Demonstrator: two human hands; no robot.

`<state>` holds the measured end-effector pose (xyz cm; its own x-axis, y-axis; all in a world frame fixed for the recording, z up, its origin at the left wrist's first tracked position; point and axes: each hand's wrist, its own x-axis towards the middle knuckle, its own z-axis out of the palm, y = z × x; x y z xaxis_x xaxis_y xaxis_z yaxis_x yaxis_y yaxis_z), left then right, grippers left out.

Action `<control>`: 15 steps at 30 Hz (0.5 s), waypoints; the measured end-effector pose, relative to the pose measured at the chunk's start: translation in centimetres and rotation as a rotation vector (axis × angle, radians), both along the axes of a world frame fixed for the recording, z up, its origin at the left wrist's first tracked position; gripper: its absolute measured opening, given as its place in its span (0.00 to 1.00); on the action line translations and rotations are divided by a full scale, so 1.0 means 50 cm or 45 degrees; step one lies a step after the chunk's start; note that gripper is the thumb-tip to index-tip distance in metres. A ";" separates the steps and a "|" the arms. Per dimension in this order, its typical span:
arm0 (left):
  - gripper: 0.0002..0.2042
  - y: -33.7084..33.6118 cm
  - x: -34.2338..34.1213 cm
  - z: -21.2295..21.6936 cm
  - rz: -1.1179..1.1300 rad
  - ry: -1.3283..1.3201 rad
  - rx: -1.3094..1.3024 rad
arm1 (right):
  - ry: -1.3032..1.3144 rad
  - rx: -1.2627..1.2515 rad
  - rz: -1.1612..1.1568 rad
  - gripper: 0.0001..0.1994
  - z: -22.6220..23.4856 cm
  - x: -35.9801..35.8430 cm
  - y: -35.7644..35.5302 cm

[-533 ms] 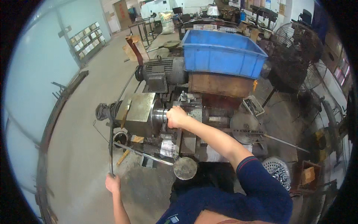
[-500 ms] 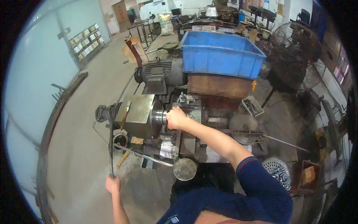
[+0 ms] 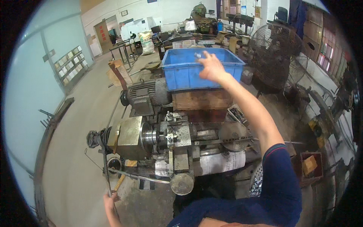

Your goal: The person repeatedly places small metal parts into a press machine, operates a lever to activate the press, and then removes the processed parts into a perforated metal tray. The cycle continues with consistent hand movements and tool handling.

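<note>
My left hand [image 3: 110,199] is closed round the lower end of a long dark lever [image 3: 106,170], which runs up to the left end of a small lathe [image 3: 126,138]. Over the blue plastic crate [image 3: 200,77], my right hand [image 3: 211,67] is stretched out with its fingers apart. A small shiny metal piece [image 3: 197,55] shows just off its fingertips, seemingly loose in the air above the crate. The lathe's bright round spindle nose [image 3: 150,137] now stands uncovered, facing the tool slide [image 3: 177,136]. A round grey handwheel disc [image 3: 182,184] sits at the near side.
An electric motor [image 3: 147,96] stands behind the lathe. The crate rests on a wooden box [image 3: 200,100]. A perforated bowl [image 3: 256,181] of small metal parts is by my right arm, partly hidden. At the right are a large fan [image 3: 278,56] and a reddish bin [image 3: 312,168].
My right hand has left the lathe's spindle and reached forward over the crate. The left hand, still on the lever, has shifted slightly down in view. The whole view has also shifted.
</note>
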<state>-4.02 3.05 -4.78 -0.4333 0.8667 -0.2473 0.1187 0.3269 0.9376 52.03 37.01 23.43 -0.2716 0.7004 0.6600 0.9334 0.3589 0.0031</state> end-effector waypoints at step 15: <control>0.19 -0.016 -0.030 0.043 -0.113 0.101 -0.286 | 0.520 -0.807 -0.677 0.15 -0.371 0.447 -0.411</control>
<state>-5.52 2.25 -2.61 -0.3836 0.8292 -0.4065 0.2268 0.5113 0.8290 74.36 16.45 4.87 0.3590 0.9296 0.0840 0.8614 -0.2953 -0.4133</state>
